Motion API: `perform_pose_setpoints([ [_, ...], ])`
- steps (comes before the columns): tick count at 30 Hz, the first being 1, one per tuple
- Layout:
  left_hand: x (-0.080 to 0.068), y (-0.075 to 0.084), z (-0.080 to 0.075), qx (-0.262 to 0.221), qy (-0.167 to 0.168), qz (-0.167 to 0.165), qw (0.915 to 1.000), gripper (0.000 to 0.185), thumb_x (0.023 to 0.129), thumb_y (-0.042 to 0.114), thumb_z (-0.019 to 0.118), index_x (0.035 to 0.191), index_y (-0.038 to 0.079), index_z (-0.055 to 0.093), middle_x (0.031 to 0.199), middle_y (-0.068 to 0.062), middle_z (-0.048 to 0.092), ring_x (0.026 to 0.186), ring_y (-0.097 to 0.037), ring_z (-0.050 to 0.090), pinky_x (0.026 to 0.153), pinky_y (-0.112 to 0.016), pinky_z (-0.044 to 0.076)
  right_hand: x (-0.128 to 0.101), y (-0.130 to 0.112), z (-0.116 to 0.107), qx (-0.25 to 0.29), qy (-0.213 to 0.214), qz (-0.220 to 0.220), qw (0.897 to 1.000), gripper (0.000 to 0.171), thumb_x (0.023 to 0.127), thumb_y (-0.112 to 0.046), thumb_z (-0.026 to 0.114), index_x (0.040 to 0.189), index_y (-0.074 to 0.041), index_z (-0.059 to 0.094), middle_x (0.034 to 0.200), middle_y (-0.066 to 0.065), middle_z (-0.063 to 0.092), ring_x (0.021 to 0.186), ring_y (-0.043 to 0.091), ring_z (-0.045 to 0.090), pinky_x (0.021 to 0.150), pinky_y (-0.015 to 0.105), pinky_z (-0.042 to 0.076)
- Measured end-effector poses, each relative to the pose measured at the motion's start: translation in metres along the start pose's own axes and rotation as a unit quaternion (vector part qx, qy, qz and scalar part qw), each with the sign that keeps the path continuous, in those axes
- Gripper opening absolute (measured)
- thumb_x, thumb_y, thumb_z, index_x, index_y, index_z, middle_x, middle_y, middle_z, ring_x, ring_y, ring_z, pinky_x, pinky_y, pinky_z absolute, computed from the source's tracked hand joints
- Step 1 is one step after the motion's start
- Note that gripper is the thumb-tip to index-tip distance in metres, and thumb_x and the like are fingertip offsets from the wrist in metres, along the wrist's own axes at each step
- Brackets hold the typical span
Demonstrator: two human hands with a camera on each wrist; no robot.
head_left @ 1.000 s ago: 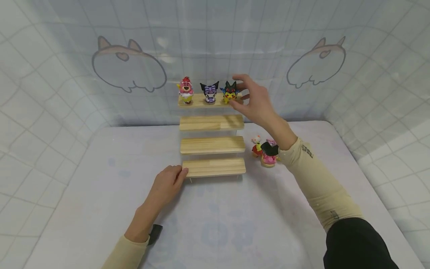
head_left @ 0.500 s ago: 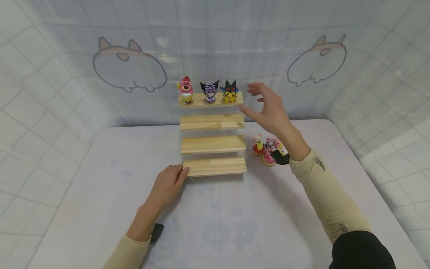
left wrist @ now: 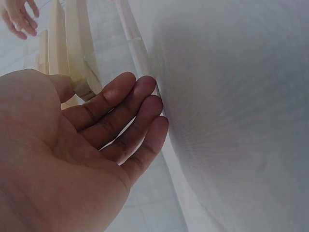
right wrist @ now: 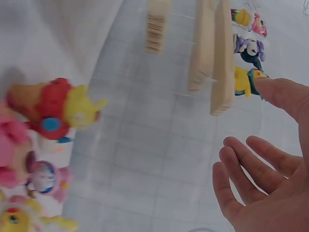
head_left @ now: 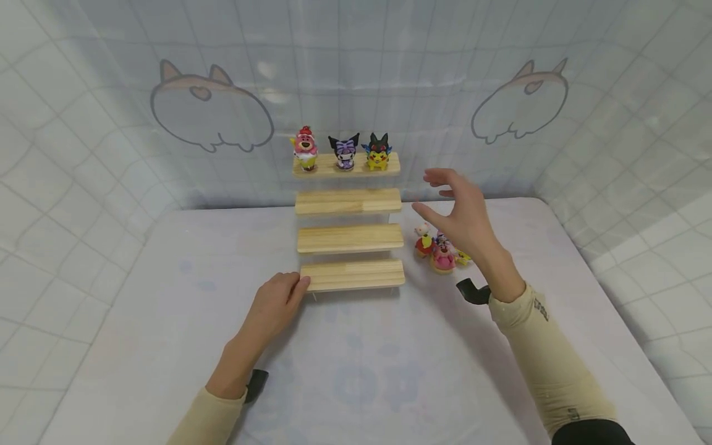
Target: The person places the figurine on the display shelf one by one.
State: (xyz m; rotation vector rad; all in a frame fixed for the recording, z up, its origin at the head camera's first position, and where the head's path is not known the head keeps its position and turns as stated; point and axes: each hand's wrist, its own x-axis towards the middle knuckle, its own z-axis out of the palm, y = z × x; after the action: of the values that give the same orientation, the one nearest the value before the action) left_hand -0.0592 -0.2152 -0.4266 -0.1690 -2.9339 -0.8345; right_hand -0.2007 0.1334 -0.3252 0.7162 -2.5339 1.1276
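Left hand: the left hand (head_left: 276,304) is laid flat on the white padded table (head_left: 167,296), fingers relaxed and holding nothing; its fingertips (left wrist: 140,94) are pressed against the left end of the bottom step, seemingly so the stand is kept from sliding.
Right hand: the right hand (head_left: 464,216) is held in the air to the right of the stand, fingers spread wide and empty, between the top step and the loose figures below it.
Stand: a four-step display stand of pale, grained wooden slats (head_left: 350,238) is set on clear supports near the back wall, each step raised behind the one before, so every row can be seen from the front.
Top step: three small glossy toy figures are stood upright in a row, a pink bear figure with a red cap (head_left: 305,148), a purple-and-black figure with pointed ears (head_left: 344,151) and a yellow figure with a black headpiece (head_left: 377,151); the three lower steps are bare.
Loose figures: a cluster of small rounded pink, red and yellow toy figures (head_left: 439,250) is gathered on the table just right of the stand, under the right hand, within easy reach.
Backdrop: a soft white gridded sheet printed with rounded animal outlines (head_left: 211,111) is hung behind.
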Motion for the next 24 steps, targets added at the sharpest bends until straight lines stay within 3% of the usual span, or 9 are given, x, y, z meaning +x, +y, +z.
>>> perform_pose_setpoints([
  [10, 0.000, 0.000, 0.005, -0.006, 0.005, 0.006, 1.0000, 0.038, 0.111, 0.024, 0.055, 0.075, 0.012, 0.050, 0.067, -0.002, 0.044, 0.069, -0.019, 0.042, 0.065, -0.034, 0.037, -0.040, 0.021, -0.012, -0.013, 0.008, 0.029, 0.999, 0.052, 0.092, -0.023, 0.084, 0.136, -0.007, 0.062, 0.133, 0.007, 0.069, 0.124, 0.027, 0.063, 0.106, 0.051, 0.051],
  [14, 0.000, 0.000, 0.004, -0.007, 0.006, 0.009, 0.9999, 0.039, 0.111, 0.024, 0.055, 0.075, 0.012, 0.049, 0.066, -0.002, 0.043, 0.068, -0.019, 0.041, 0.064, -0.034, 0.037, -0.057, 0.030, -0.016, -0.022, 0.009, 0.043, 0.999, 0.059, 0.092, -0.022, 0.084, 0.143, -0.010, 0.057, 0.129, 0.009, 0.070, 0.122, 0.030, 0.064, 0.104, 0.053, 0.051],
  [18, 0.000, -0.001, 0.003, -0.009, 0.003, 0.010, 0.9999, 0.039, 0.112, 0.026, 0.053, 0.075, 0.012, 0.049, 0.067, -0.001, 0.043, 0.068, -0.018, 0.041, 0.064, -0.033, 0.036, -0.071, 0.041, -0.017, -0.042, 0.018, 0.036, 0.998, 0.067, 0.090, -0.017, 0.085, 0.147, -0.008, 0.052, 0.127, 0.013, 0.072, 0.118, 0.033, 0.067, 0.101, 0.054, 0.052],
  [24, 0.000, -0.002, 0.003, -0.008, 0.005, 0.005, 0.9999, 0.041, 0.112, 0.026, 0.053, 0.074, 0.012, 0.049, 0.066, -0.002, 0.042, 0.067, -0.019, 0.040, 0.064, -0.033, 0.036, -0.078, 0.048, -0.018, -0.041, 0.014, 0.029, 0.999, 0.055, 0.090, -0.013, 0.084, 0.139, -0.006, 0.059, 0.125, 0.014, 0.072, 0.114, 0.035, 0.068, 0.099, 0.054, 0.052],
])
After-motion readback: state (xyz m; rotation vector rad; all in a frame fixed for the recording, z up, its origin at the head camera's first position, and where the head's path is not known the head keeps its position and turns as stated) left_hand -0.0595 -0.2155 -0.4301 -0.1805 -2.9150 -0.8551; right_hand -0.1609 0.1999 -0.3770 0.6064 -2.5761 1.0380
